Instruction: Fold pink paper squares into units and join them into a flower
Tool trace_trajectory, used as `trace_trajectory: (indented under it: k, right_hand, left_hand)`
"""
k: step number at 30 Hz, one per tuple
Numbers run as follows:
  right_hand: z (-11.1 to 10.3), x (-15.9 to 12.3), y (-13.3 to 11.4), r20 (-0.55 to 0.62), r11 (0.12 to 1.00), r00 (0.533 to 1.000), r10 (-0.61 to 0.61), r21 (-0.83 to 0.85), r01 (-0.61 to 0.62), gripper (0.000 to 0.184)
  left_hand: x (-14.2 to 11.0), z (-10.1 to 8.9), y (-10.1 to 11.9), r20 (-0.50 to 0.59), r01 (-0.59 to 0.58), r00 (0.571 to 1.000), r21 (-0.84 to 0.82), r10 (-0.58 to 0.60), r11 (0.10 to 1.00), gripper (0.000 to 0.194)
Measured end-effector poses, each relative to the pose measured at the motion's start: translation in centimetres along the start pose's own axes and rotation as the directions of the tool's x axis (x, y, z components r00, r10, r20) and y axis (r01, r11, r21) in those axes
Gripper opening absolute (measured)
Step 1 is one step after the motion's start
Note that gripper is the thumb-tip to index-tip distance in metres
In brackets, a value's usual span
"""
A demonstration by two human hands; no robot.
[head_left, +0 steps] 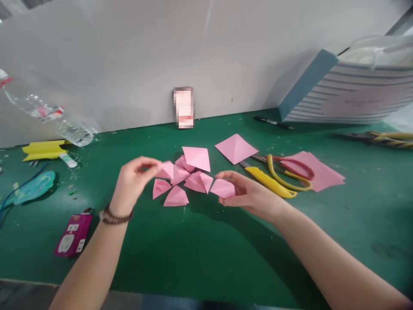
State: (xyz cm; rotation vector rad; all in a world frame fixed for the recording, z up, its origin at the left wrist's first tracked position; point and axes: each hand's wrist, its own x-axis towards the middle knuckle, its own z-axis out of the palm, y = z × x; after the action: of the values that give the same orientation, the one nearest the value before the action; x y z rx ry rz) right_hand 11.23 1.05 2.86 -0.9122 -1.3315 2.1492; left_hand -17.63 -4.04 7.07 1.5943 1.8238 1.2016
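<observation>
Several folded pink paper pieces (176, 196) lie grouped on the green table between my hands. My left hand (137, 178) pinches one folded pink paper piece (165, 170) by its edge at the left of the group. On the right, the thumb and fingers of my right hand (245, 191) are closed round another folded pink paper piece (223, 188). A creased pink paper square (236, 148) lies behind my right hand. Beside that hand are a yellow utility knife (269, 181) and scissors (287, 170) with red and yellow handles, resting partly over a stack of pink paper squares (322, 172).
A phone (183, 107) leans on the white back panel. At the left are a plastic bottle (48, 114), a yellow piece (45, 150), a teal object (35, 188) and a magenta box (74, 234). A pen (272, 122), striped bag (348, 92) and pliers (377, 137) are at the right.
</observation>
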Motion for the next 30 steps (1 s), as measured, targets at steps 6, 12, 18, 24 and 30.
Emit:
trace_trajectory:
  k: [6,12,18,24,30]
  right_hand:
    - [0.1,0.2,0.3,-0.049,0.995,0.998,0.036,-0.093,-0.040,0.059]
    - [0.6,0.1,0.5,-0.090,0.993,0.995,0.051,-0.102,-0.060,0.062]
    - [1.3,-0.1,0.6,-0.076,0.995,0.995,0.069,-0.064,-0.074,0.061]
    - [1.3,-0.1,0.6,-0.049,0.997,0.998,0.042,-0.062,-0.045,0.058]
    - [1.7,0.1,1.1,-0.036,0.999,0.999,0.010,-0.050,-0.012,0.044]
  left_hand:
    - [4.2,0.8,-6.8,-0.168,0.085,0.984,0.187,-0.053,0.979,0.014]
    - [0.9,0.4,-7.1,-0.141,0.093,0.988,0.222,-0.063,0.971,0.030]
    - [-2.6,0.1,-5.3,0.172,-0.107,0.984,0.338,0.050,0.935,0.029]
    - [-3.1,0.7,-6.0,0.019,-0.096,0.995,0.416,0.097,0.904,0.013]
    - [-3.9,0.7,-3.0,-0.085,-0.084,0.990,0.318,0.116,0.945,0.017]
